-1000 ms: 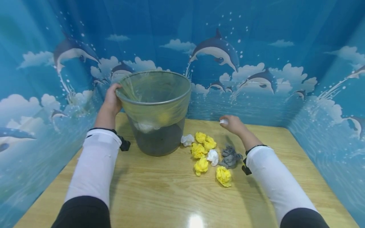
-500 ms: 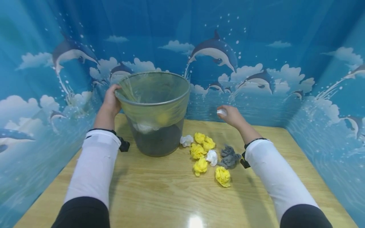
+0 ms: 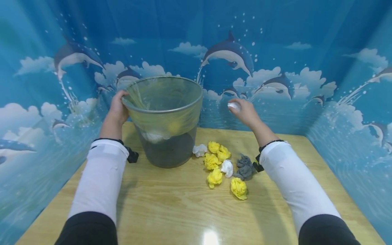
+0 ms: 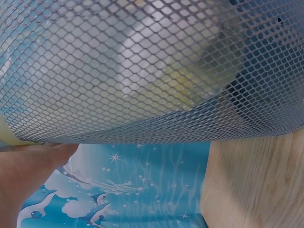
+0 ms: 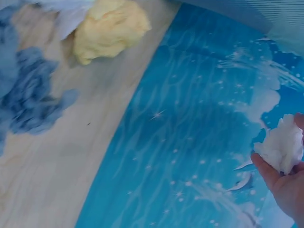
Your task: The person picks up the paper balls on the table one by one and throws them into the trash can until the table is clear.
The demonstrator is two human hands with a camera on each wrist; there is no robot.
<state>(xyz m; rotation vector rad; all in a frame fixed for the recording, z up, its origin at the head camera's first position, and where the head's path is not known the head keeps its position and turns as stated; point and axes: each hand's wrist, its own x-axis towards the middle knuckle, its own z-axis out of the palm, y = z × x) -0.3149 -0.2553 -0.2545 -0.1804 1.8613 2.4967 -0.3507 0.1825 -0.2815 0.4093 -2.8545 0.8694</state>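
Observation:
A mesh wastebasket (image 3: 165, 153) with a pale yellow plastic liner stands at the back left of the table. My left hand (image 3: 118, 107) grips its rim from the left side, fingers over the edge. In the left wrist view the mesh wall (image 4: 118, 80) fills the top, with white and yellow shapes showing inside. Raised above the table to the right of the basket, my right hand (image 3: 245, 112) pinches a crumpled white paper ball (image 5: 282, 142) between thumb and fingers. Below it lie several yellow paper balls (image 3: 211, 161), two white ones (image 3: 227, 168) and crumpled grey paper (image 3: 245, 167).
The wooden table (image 3: 159, 207) bears everything. A blue curtain (image 3: 275, 44) printed with dolphins and clouds closes off the back and both sides, right behind the basket. The crumpled balls lie in a loose cluster right of the basket's base.
My right hand has risen and moved a little left with the white paper ball. The left hand stays on the basket rim, and the balls on the table lie where they were.

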